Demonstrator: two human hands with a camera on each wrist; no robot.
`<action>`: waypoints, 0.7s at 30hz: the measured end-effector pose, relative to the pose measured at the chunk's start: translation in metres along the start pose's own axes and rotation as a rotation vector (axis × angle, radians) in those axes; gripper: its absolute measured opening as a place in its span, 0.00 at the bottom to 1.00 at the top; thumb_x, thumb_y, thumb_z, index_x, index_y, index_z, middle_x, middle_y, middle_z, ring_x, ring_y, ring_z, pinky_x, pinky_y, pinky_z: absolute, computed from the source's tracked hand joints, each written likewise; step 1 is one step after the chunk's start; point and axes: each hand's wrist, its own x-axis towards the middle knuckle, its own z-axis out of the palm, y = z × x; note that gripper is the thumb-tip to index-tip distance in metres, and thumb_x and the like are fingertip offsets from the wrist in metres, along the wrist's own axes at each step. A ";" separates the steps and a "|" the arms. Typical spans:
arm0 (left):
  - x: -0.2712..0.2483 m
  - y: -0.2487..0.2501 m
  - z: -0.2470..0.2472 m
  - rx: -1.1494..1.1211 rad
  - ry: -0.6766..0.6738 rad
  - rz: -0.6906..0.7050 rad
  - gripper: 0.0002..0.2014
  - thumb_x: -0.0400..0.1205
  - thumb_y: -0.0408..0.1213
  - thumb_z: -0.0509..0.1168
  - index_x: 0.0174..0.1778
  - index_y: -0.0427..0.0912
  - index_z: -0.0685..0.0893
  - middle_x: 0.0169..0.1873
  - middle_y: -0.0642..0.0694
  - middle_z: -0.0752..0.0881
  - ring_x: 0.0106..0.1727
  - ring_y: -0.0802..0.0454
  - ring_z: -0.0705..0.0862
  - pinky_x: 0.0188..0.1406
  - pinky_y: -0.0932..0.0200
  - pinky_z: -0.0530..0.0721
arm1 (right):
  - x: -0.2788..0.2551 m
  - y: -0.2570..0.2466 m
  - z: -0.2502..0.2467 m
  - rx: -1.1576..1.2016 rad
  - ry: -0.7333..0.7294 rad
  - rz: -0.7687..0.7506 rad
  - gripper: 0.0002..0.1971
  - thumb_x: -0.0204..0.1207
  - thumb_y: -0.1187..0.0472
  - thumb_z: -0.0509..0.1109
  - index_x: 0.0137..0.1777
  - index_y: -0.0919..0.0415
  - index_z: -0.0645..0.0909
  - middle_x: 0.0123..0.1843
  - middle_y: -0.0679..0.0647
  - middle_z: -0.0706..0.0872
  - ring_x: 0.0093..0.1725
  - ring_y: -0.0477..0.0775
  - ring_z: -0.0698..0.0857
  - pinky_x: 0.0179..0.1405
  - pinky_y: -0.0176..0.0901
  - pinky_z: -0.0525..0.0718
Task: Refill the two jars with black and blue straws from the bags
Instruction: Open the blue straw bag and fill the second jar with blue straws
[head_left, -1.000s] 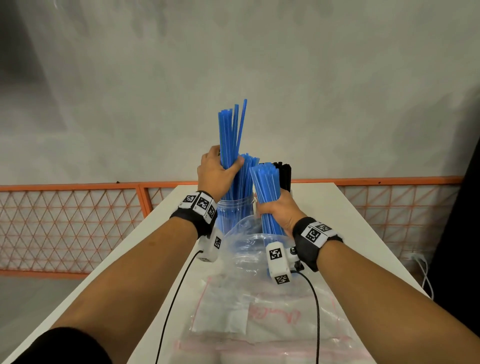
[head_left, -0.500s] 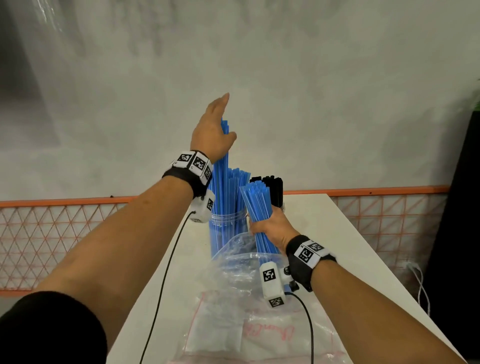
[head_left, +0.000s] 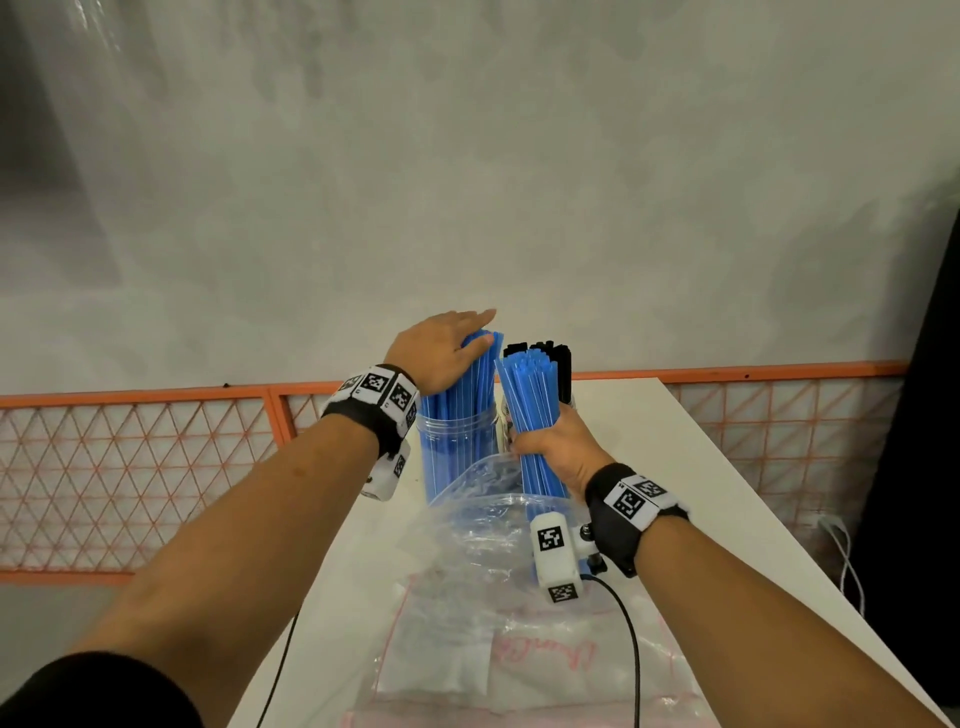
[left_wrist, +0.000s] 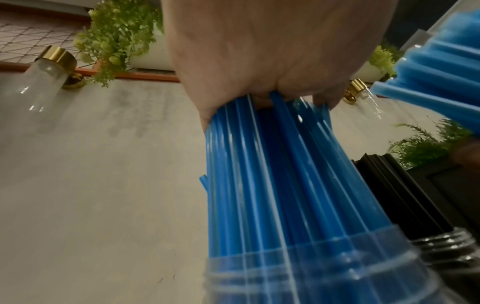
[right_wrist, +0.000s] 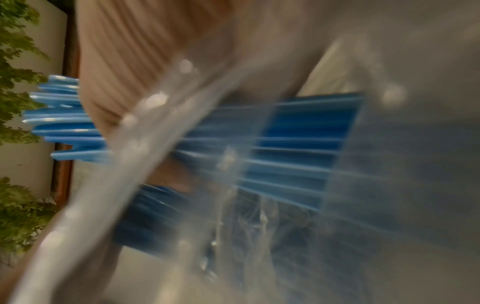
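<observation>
A clear jar (head_left: 457, 452) packed with blue straws (head_left: 457, 384) stands on the white table (head_left: 675, 441). My left hand (head_left: 447, 348) lies flat on the straw tops, fingers straight, palm pressing down; the left wrist view shows the palm (left_wrist: 272, 61) on the straw ends (left_wrist: 272, 164) above the jar mouth (left_wrist: 311, 267). My right hand (head_left: 556, 447) grips a separate bundle of blue straws (head_left: 530, 400) upright, its lower end inside a clear bag (head_left: 483, 530). Behind it a second jar holds black straws (head_left: 558, 364).
Flat zip bags (head_left: 519, 665) with red seals lie on the table near me. Wrist-camera cables (head_left: 631, 649) trail across them. An orange mesh fence (head_left: 130, 467) runs behind the table, and the table's right edge (head_left: 769, 525) drops off.
My left hand came down from above the raised straws and pushed them into the jar, so all tops sit level under the palm. The right hand kept its bundle.
</observation>
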 end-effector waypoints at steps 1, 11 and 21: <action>-0.001 0.002 0.000 0.010 0.005 0.004 0.25 0.89 0.57 0.48 0.83 0.56 0.66 0.79 0.50 0.73 0.80 0.49 0.70 0.76 0.49 0.68 | -0.001 -0.001 -0.001 0.009 0.001 -0.004 0.19 0.66 0.78 0.72 0.53 0.58 0.78 0.43 0.55 0.83 0.45 0.53 0.84 0.36 0.39 0.83; -0.045 0.052 0.005 -0.421 0.345 0.066 0.12 0.80 0.50 0.68 0.53 0.47 0.86 0.42 0.52 0.85 0.43 0.54 0.84 0.45 0.53 0.86 | -0.011 -0.008 -0.014 0.086 0.034 0.023 0.21 0.68 0.70 0.77 0.61 0.63 0.79 0.52 0.62 0.87 0.51 0.59 0.87 0.51 0.50 0.87; -0.057 0.072 0.032 -1.028 -0.032 -0.224 0.14 0.74 0.41 0.79 0.54 0.46 0.87 0.49 0.48 0.92 0.50 0.55 0.91 0.51 0.56 0.90 | -0.016 -0.011 -0.016 0.141 0.036 0.007 0.20 0.72 0.68 0.76 0.64 0.62 0.80 0.56 0.62 0.88 0.55 0.59 0.88 0.54 0.50 0.87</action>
